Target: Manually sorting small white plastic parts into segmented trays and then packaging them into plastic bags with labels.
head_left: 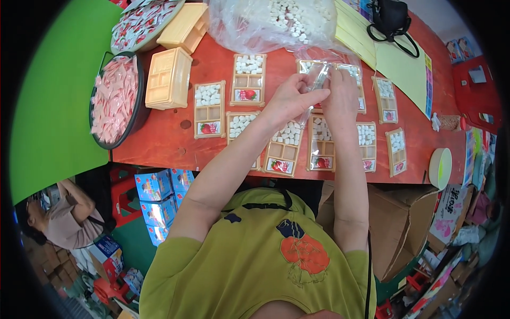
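Both hands are up over the middle of the red worktop. The left hand and the right hand are pinched shut on a small clear plastic bag, one on each side of it. The bag is held up just above the trays, not lying flat.

Under the hands, near the front edge of the worktop, lie little tan trays in two rows. Each tray has a few boxes in it. Some boxes hold small white candies, and one end box holds a little strawberry picture.

At the back edge, just behind the hands, sits a big clear bag of white candies.

Near the left edge is a round black bowl full of pink wrapped packets. Beside it stand stacks of empty tan trays. A second bowl with red and white packets is at the back left corner.

Yellow paper sheets lie toward the back right corner, with a black strap thing on them. A roll of tape stands at the front right corner.

Another person sits low down past the left side.
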Demonstrator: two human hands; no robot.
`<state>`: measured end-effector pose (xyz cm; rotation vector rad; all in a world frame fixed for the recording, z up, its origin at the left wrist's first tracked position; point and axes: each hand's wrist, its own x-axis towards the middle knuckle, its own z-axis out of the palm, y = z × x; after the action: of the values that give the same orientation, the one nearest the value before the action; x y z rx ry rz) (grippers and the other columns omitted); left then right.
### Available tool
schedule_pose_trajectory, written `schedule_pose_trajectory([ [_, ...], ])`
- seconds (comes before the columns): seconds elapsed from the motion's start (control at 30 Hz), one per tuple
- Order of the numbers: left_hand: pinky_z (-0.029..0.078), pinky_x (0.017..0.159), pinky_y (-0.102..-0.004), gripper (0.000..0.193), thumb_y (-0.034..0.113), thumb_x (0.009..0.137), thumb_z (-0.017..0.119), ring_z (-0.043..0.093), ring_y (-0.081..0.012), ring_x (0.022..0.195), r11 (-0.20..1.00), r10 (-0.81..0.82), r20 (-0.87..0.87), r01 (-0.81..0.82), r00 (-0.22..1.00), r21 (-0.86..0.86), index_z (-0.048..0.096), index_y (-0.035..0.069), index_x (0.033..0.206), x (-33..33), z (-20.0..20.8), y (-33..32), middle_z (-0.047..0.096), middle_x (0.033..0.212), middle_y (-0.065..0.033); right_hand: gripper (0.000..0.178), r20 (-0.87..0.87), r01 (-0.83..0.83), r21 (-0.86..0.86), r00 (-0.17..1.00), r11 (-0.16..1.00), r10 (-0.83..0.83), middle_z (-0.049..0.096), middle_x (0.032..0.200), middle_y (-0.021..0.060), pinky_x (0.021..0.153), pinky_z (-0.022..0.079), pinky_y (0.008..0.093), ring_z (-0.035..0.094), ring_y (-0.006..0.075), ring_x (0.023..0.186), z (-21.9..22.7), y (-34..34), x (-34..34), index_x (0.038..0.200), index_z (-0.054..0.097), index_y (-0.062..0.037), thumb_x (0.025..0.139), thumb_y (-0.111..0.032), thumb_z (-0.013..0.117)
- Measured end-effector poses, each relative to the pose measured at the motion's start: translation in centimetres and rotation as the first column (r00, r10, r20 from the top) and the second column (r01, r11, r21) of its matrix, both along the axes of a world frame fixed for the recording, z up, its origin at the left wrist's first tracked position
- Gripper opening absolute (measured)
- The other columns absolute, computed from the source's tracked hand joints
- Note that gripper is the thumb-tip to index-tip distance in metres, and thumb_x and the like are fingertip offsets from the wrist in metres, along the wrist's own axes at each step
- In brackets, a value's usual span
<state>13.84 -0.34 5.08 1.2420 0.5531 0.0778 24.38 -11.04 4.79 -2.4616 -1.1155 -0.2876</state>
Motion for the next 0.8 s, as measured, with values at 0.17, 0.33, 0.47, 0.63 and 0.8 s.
schedule_pose_trajectory([
  [0.17, 0.051, 0.076, -0.0264, 0.071, 0.029, 0.088, 0.077, 0.061, -0.0125, 0.098, 0.978, 0.203, 0.123, -0.194, 0.971, -0.081, 0.042, -0.007, 0.137, -0.9, -0.2, -0.6, 0.062, 0.112, -0.0107, 0.041, 0.123, -0.227, -0.071, 0.964, 0.971, 0.234, 0.054, 0.136, 0.0148, 0.104, 0.042, 0.0508, 0.047, 0.0381, 0.130, -4.4, 1.8, 1.6, 0.127, 0.058, -0.0012, 0.088, -0.012, 0.061],
  [0.33, 0.053, 0.082, -0.0296, 0.069, 0.030, 0.089, 0.077, 0.064, -0.0159, 0.100, 0.926, 0.374, 0.168, -0.358, 0.912, -0.121, 0.042, -0.005, 0.138, -4.8, 0.6, -0.3, 0.061, 0.120, -0.0138, 0.049, 0.182, -0.194, -0.136, 0.959, 0.972, 0.217, 0.053, 0.137, 0.0155, 0.107, 0.038, 0.0535, 0.048, 0.0368, 0.129, -4.3, 2.0, 1.1, 0.135, 0.055, -0.0032, 0.088, -0.013, 0.063],
  [0.47, 0.057, 0.078, -0.0311, 0.056, 0.034, 0.097, 0.067, 0.066, -0.0186, 0.102, 0.896, 0.413, 0.094, -0.387, 0.906, -0.217, 0.046, 0.002, 0.137, -9.9, 1.7, 1.4, 0.063, 0.124, -0.0127, 0.043, 0.146, -0.135, -0.282, 0.973, 0.950, 0.182, 0.054, 0.129, 0.0157, 0.101, 0.043, 0.0501, 0.051, 0.0368, 0.120, -2.8, 2.3, 0.2, 0.130, 0.057, -0.0036, 0.088, -0.011, 0.060],
  [0.63, 0.054, 0.078, -0.0301, 0.057, 0.035, 0.095, 0.070, 0.066, -0.0168, 0.099, 0.854, 0.510, 0.127, -0.482, 0.851, -0.195, 0.048, -0.001, 0.133, -15.7, 2.6, 2.8, 0.062, 0.122, -0.0098, 0.034, 0.195, -0.165, -0.288, 0.954, 0.943, 0.226, 0.058, 0.115, 0.0151, 0.093, 0.048, 0.0450, 0.057, 0.0344, 0.108, -2.9, 2.8, 0.4, 0.120, 0.060, -0.0021, 0.087, -0.010, 0.061],
  [0.8, 0.058, 0.077, -0.0323, 0.056, 0.037, 0.098, 0.065, 0.066, -0.0174, 0.102, 0.806, 0.558, 0.092, -0.513, 0.825, -0.294, 0.047, -0.002, 0.133, -20.1, 1.2, 2.4, 0.062, 0.122, -0.0119, 0.026, 0.279, -0.134, -0.461, 0.917, 0.877, 0.287, 0.060, 0.110, 0.0118, 0.091, 0.048, 0.0440, 0.061, 0.0311, 0.104, -0.9, 3.9, -0.8, 0.111, 0.060, -0.0041, 0.085, -0.006, 0.060],
])
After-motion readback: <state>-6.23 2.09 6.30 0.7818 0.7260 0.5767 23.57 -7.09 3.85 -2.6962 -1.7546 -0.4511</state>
